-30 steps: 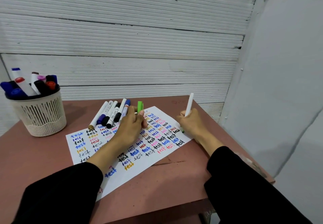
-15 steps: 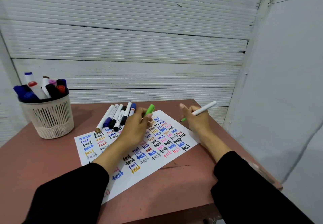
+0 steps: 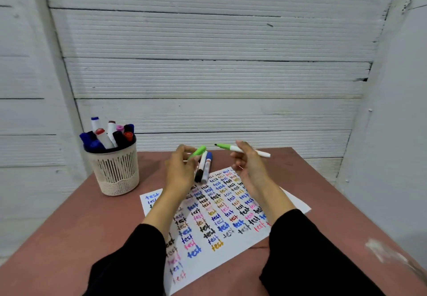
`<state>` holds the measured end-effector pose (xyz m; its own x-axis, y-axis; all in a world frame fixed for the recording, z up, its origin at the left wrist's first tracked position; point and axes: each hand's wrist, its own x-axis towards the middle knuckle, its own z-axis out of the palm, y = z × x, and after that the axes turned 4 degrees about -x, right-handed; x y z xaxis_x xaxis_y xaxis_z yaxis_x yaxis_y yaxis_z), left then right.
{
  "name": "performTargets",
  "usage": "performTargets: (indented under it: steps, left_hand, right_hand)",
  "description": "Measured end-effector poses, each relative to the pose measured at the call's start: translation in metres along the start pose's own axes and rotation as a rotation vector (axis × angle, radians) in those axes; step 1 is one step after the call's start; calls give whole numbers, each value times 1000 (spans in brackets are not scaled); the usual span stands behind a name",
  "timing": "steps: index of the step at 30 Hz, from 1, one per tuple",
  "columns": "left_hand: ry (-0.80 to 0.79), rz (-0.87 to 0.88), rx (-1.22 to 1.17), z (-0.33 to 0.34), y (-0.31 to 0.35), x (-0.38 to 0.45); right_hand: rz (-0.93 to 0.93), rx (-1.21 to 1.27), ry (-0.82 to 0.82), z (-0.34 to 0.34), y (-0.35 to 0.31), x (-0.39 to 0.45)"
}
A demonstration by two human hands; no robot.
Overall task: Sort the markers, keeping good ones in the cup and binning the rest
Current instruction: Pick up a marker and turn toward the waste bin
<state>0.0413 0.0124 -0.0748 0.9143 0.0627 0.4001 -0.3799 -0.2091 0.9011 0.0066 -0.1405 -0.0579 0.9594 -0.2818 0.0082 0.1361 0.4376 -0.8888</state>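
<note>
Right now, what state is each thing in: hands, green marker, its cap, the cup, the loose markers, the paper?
left hand: pinching the green cap
right hand: holding the green marker, uncapped, tip pointing left
cup: upright, holding capped markers
loose markers: capped, lying on table
paper: flat, covered in "test" marks

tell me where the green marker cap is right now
In the head view the green cap is pinched in the left hand, raised above the loose markers, just left of the uncapped green marker held by the right hand.

table [image 3: 69, 238]: cup [image 3: 115, 171], paper [image 3: 231, 226], markers [image 3: 204, 166]
</note>
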Motion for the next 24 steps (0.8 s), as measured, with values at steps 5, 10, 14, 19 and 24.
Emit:
performTargets:
  steps: [5,10,14,19,24]
  left_hand:
    - [-60,12,-36,-2,1,-1]
    - [-141,32,-68,-4,1,-3]
    - [-348,43,-153,-6,5,-7]
    - [-321,-28,-329,-10,10,-9]
    - [-76,-213,-739,-18,21,0]
  right_hand:
    - [-44,-31,25,-10,6,0]
    - [-61,-100,42,-11,7,-2]
    - [-10,-214,-3,-10,7,-4]
    - [61,-76,-170,-12,-5,-11]
    - [-33,-232,-287,-6,-9,-18]
